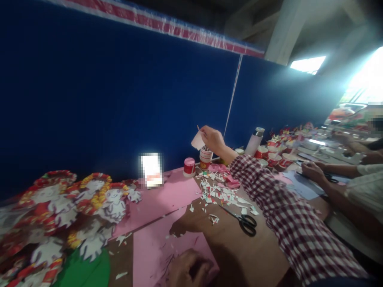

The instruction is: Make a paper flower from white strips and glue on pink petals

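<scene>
My right hand (213,137), in a red-and-white checked sleeve, is raised with its fingers pinched on a pale, paper-like piece (197,141). A thin stick end shows at the top of that piece. Just below the hand stands a paper cup (205,159) with several slim items in it. My left hand (190,268) rests low on a pink paper sheet (152,247), its fingers curled; what lies within them is hidden. Dark drawn lines mark the sheet beside it. Black-handled scissors (247,224) lie opened on the brown table, right of the sheet.
Paper scraps (221,189) are heaped past the scissors. A pink-topped cup (189,167) stands near the blue partition (119,91). Painted paper cut-outs (113,201) and a green disc (86,271) fill the left. A co-worker's hands (312,171) and several red cups (273,159) are at right.
</scene>
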`<state>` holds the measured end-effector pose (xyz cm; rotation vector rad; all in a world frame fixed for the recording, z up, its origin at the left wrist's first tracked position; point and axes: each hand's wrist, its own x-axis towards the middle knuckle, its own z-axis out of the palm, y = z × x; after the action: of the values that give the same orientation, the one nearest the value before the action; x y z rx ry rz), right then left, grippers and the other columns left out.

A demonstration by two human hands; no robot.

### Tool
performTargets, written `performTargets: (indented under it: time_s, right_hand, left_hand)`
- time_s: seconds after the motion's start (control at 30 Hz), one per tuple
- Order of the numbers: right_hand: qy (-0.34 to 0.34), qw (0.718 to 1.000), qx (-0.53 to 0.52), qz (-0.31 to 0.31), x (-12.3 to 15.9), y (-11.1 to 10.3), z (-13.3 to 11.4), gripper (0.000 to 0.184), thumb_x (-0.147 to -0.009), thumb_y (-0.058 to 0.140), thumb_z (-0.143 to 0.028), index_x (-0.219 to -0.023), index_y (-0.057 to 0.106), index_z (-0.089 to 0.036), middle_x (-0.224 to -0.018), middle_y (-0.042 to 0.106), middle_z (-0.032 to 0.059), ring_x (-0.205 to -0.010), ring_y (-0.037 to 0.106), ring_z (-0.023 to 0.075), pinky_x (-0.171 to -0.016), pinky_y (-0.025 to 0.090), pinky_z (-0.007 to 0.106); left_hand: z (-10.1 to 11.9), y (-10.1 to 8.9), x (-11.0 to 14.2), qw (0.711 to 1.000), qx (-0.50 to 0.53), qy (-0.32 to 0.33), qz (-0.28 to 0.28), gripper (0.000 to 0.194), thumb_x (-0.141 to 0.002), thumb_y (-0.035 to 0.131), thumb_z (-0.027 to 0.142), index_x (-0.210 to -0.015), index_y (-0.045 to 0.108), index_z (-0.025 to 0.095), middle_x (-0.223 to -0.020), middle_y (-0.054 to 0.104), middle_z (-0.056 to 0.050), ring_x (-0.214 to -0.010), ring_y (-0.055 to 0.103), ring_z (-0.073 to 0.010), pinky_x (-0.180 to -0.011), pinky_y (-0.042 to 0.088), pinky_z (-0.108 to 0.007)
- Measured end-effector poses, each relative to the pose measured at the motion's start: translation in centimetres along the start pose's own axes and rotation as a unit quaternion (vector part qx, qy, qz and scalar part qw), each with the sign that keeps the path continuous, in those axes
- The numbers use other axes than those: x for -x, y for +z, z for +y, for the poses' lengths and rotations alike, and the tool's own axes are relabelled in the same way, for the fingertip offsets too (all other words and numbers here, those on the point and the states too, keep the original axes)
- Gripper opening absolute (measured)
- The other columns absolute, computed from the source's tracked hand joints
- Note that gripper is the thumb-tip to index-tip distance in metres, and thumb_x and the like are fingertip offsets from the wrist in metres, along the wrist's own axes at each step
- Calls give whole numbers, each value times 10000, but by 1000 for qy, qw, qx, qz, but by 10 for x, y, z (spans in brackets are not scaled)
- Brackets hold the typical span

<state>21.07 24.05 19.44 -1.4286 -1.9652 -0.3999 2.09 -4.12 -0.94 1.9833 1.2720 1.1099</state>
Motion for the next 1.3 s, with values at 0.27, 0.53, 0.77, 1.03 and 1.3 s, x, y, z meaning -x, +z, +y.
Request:
performTargets:
  time_s: [0.27, 0.53, 0.77, 1.03, 1.3]
  right_hand:
    - [3, 981, 166, -100, 3, -5, 0, 299, -945, 370, -208, -1170, 559, -157, -1004, 654, 92, -820, 599, 186, -654, 379, 264]
    - [-59, 956, 254, -135, -1, 3, -4, 272, -901, 424, -119, -1146, 538, -152, -946, 652, 96, -790, 614, 183, -619, 396, 258]
    - [-122, 942, 267, -161, -4, 3, -10, 202, -901, 443, -123, -1060, 561, -164, -958, 650, 103, -859, 615, 181, -667, 413, 255]
    - [-200, 937, 249, -139, -3, 3, 7, 230, -928, 396, -131, -1037, 596, -167, -970, 651, 94, -864, 573, 169, -672, 373, 257]
    - [-133, 940, 287, -130, 9, 4, 13, 244, -913, 407, -117, -1101, 556, -159, -911, 643, 86, -799, 596, 174, -628, 383, 262]
  left_hand:
    - [-7, 5, 3, 1000, -9, 21, 14, 423, -885, 464, 507, -680, 713, 233, -592, 656, -21, -550, 620, -149, -554, 484, -244]
    - [-9, 3, 4, 1000, -7, 26, -8, 477, -906, 394, 530, -703, 713, 239, -618, 663, -21, -578, 624, -155, -573, 458, -252]
    - [-10, 3, 4, 1000, -13, 24, -6, 506, -900, 377, 568, -693, 704, 242, -631, 679, -25, -585, 636, -162, -562, 460, -254]
    - [-10, 2, 3, 999, -14, 43, -4, 460, -909, 407, 502, -690, 707, 230, -587, 653, -25, -555, 620, -154, -554, 474, -247]
    - [-5, 1, 1, 999, 13, 42, 3, 388, -885, 483, 481, -678, 696, 231, -594, 662, -16, -550, 623, -145, -531, 461, -235]
